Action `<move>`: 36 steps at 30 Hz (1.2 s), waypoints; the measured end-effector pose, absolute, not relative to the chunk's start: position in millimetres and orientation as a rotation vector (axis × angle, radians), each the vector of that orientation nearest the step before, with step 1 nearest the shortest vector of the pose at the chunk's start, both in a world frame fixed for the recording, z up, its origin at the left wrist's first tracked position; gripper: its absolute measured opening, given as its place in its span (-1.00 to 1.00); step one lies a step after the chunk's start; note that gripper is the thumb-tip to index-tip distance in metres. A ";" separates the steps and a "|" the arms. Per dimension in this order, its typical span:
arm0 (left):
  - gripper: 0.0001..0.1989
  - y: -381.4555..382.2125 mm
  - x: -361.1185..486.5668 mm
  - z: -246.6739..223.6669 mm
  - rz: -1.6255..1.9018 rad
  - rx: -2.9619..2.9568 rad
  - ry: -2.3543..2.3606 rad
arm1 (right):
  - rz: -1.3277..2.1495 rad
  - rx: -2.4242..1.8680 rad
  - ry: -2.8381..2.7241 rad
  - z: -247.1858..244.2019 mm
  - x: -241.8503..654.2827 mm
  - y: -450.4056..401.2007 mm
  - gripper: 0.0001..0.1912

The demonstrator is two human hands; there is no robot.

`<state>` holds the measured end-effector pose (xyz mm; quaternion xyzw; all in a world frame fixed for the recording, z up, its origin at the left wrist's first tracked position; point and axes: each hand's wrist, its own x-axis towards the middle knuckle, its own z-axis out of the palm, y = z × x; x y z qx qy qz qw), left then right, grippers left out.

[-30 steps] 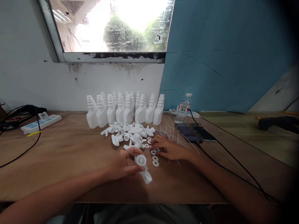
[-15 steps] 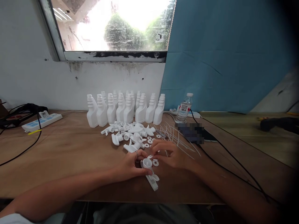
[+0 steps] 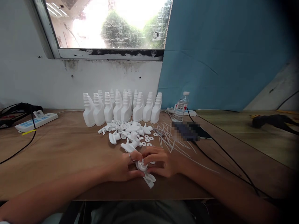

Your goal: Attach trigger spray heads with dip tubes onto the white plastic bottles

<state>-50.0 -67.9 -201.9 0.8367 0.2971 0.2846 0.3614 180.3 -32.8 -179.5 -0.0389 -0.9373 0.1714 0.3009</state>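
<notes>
My left hand [image 3: 123, 166] is closed around a white trigger sprayer head [image 3: 148, 179], whose round collar faces up and whose trigger end points toward the table's front edge. At the collar, my right hand [image 3: 161, 160] pinches a small white washer [image 3: 142, 161]; fingers cover much of it, and how far it sits inside the collar cannot be told. Beyond my hands lies a heap of white sprayer heads [image 3: 133, 128]. Several loose flat washers [image 3: 147, 140] are scattered to the right of that heap, some partly behind my right hand.
White spray bottles [image 3: 126, 109] without heads stand in rows by the wall. Thin white tubes [image 3: 173, 140] and a pen-like tool [image 3: 158, 133] lie on the right. Farther off are a water bottle [image 3: 181, 107], a dark phone-like device [image 3: 203, 133], black cables and a power strip [image 3: 37, 122].
My right hand has moved left and slightly down, bringing the washer from beside the sprayer head onto its collar. The whole view has shifted a little.
</notes>
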 end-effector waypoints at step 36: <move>-0.75 -64.8 -46.8 -205.6 0.903 2.583 0.710 | 0.181 -0.518 -2.285 -178.8 203.4 1.4 -0.79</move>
